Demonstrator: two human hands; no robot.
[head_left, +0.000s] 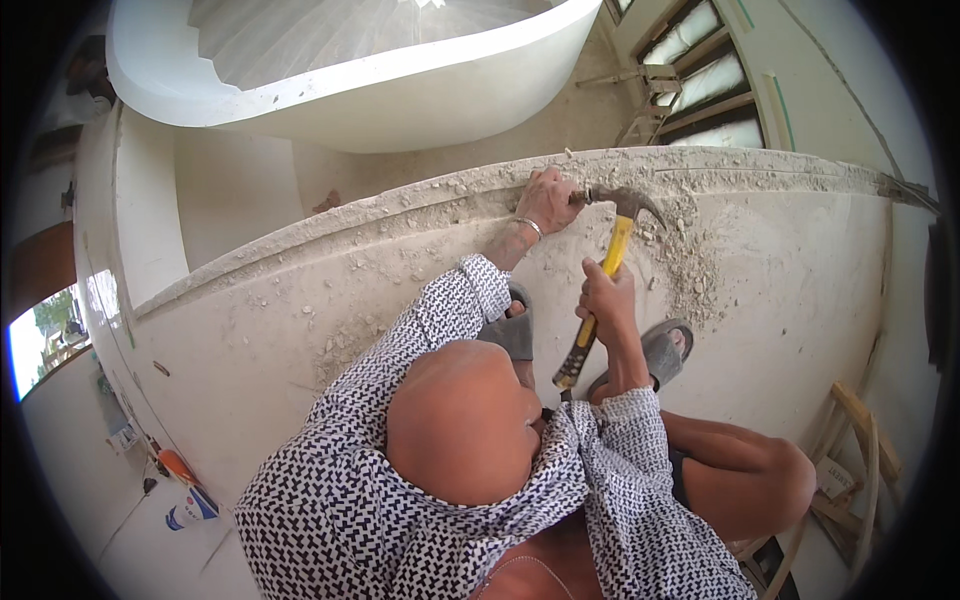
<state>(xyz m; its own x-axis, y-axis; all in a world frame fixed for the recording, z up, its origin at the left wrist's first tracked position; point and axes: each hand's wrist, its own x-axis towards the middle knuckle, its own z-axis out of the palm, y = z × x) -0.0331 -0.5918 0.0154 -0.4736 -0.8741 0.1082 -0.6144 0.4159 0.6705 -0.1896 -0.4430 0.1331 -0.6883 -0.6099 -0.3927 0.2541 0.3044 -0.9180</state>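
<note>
Two hands are busy. Close by, the right hand (605,297) grips the yellow handle of a hammer (605,268). It looks heavy at the steel head, so hold low. Farther off, the left hand (548,200) pinches a hard metal chisel (583,196) against the crumbly ledge (400,215).

Count: one hammer (600,285), yellow handle. Two grey sandals (515,330) just below the hammer. One wooden ladder (850,450) well right of it.
</note>
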